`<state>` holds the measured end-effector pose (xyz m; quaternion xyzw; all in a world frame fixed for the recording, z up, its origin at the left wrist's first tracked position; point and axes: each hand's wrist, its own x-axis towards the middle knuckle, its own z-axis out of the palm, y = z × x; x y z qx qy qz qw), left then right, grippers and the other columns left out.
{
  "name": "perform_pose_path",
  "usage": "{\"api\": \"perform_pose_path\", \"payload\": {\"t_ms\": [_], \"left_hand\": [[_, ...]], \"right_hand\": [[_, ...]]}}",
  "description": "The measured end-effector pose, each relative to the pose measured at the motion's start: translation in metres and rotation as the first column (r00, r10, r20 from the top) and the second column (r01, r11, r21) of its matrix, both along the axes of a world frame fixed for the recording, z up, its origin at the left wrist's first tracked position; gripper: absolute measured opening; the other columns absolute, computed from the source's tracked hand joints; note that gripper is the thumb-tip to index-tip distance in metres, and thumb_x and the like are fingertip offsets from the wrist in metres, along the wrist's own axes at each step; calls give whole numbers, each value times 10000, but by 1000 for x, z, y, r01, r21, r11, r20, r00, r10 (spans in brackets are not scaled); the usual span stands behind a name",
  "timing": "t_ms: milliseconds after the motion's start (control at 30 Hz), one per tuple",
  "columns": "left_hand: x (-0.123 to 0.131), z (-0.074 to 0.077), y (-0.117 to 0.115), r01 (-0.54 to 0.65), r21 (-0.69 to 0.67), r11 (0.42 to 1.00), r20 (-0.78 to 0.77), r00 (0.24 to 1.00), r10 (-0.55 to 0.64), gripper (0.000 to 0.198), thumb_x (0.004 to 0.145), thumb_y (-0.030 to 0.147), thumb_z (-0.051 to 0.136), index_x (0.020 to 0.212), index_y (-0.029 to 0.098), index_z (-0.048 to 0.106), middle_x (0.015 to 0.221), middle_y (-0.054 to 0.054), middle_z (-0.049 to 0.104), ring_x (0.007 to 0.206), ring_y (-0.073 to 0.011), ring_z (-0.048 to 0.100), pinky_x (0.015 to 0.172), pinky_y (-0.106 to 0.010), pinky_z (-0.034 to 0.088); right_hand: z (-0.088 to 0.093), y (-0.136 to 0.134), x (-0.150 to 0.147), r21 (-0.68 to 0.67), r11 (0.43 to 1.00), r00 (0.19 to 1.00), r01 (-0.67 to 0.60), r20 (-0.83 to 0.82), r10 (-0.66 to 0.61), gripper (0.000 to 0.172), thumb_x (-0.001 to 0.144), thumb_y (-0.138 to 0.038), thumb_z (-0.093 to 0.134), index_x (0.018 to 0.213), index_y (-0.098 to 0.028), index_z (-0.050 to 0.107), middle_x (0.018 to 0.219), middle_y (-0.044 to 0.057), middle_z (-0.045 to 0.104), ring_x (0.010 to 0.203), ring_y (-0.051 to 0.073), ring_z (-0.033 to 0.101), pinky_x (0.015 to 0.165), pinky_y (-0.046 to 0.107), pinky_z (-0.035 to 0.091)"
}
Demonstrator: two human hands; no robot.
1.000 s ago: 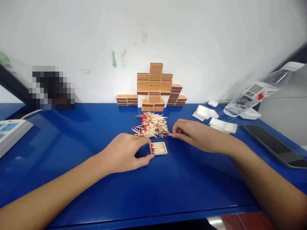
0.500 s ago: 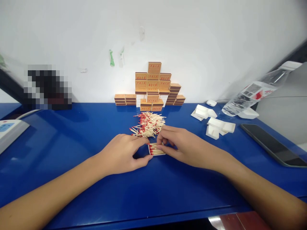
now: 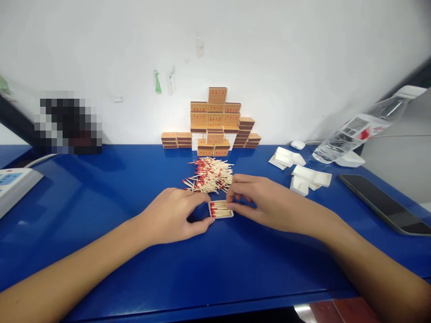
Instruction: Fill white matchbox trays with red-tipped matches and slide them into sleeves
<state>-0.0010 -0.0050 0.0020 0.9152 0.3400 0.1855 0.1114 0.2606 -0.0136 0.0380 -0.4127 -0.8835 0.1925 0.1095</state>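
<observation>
Long side running left-right, the match tray (image 3: 222,217) is sat on the counter (image 3: 202,269), left end pinched by the left hand (image 3: 177,217), right end kinda partly covered by the right hand (image 3: 257,199), though whether anything's gripped there can't be told.
</observation>
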Motion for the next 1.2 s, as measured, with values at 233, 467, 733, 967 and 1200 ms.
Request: {"api": "perform_pose_path", "payload": {"t_ms": [233, 467, 733, 967, 1200], "left_hand": [[1, 1, -1, 6, 1, 1000, -2, 1000, -6, 269, 915, 388, 698, 1084, 188, 761, 595, 50, 595, 514, -124, 557, 551, -254, 393], [0, 0, 1, 7, -2, 1000, -9, 1000, -7, 278, 920, 386, 695, 1091, 178, 762, 598, 49, 589, 517, -127, 552, 552, -260, 385], [0, 0, 0, 8, -7, 1000, -15, 1000, -9, 274, 920, 390, 699, 1094, 188, 763, 602, 46, 601, 520, -129, 568, 554, -252, 389], [0, 0, 0, 9, 8, 1000, 2, 1000, -9, 286, 910, 381, 715, 1107, 182, 771, 598, 48, 602, 516, -127, 567, 557, -253, 396], [0, 1, -1, 0, 4, 1000, -10, 1000, 0, 296, 909, 391, 716, 1114, 186, 774, 611, 44, 616, 529, -131, 583, 572, -258, 409]], "right_hand": [[0, 0, 2, -56, 998, 999, -33, 15, 34, 143, 1057, -275, 579, 938, -216, 631, 985, 34, 664, 820, 179, 597, 708, 316, 421], [-7, 0, -5, -2, 1000, 1000, 1, -5, -1, 165, 1074, -312, 572, 955, -208, 615, 1026, 41, 652, 804, 168, 579, 685, 310, 404], [-8, -2, -9, -16, 999, 997, -48, -59, 47, 101, 1044, -222, 599, 961, -201, 652, 997, 25, 656, 820, 153, 589, 704, 291, 415], [-5, 5, -3, 19, 1000, 998, -8, -57, 9, 155, 1029, -247, 611, 882, -205, 637, 835, -5, 635, 721, 142, 542, 654, 286, 385], [-16, 28, 16, 156, 968, 980, 196, 14, -201, 91, 980, -249, 647, 904, -201, 662, 847, 17, 659, 729, 162, 567, 670, 302, 389]]}}
